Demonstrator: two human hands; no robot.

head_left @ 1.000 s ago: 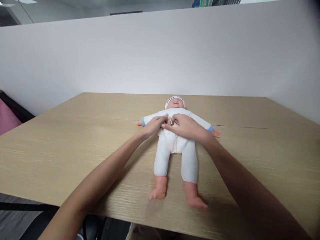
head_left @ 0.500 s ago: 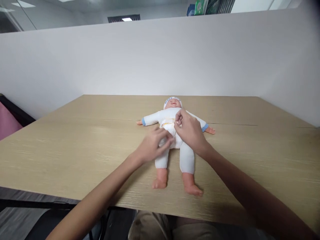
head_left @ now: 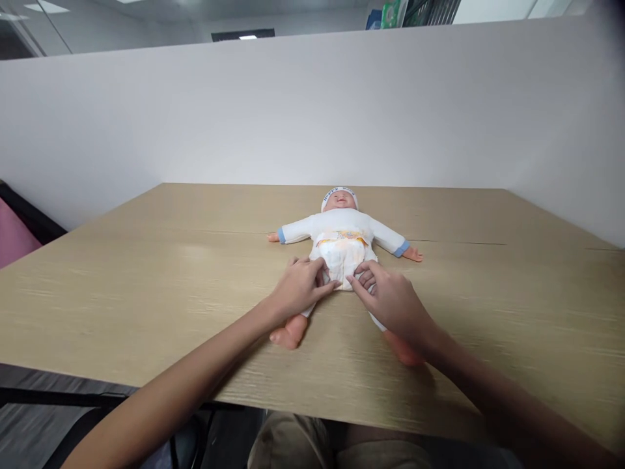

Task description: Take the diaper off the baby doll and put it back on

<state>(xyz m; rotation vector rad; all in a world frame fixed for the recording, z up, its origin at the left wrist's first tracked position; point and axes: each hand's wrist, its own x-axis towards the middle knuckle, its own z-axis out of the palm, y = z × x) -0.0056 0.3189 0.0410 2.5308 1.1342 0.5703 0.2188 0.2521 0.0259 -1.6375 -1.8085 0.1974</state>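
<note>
A baby doll (head_left: 340,221) in a white suit with blue cuffs lies on its back on the table, head away from me, arms spread. Round its hips is a white diaper (head_left: 342,256) with an orange and yellow patterned waistband. My left hand (head_left: 303,284) is at the diaper's lower left edge, fingers curled on it and thumb reaching toward the crotch. At the lower right edge, my right hand (head_left: 388,293) has its thumb and bent fingers closed on the diaper. The doll's legs are apart and partly hidden under my hands; the exact grip is hard to see.
The wooden table (head_left: 146,293) ends at a white partition (head_left: 312,117) behind the doll. Something pink with a black edge (head_left: 19,228) stands at the far left. My knees (head_left: 293,443) are below the table's front edge.
Both hands have come down to the diaper's leg edges, the right one from near the waistband. The doll's legs have spread wider, and the diaper's front shows more fully.
</note>
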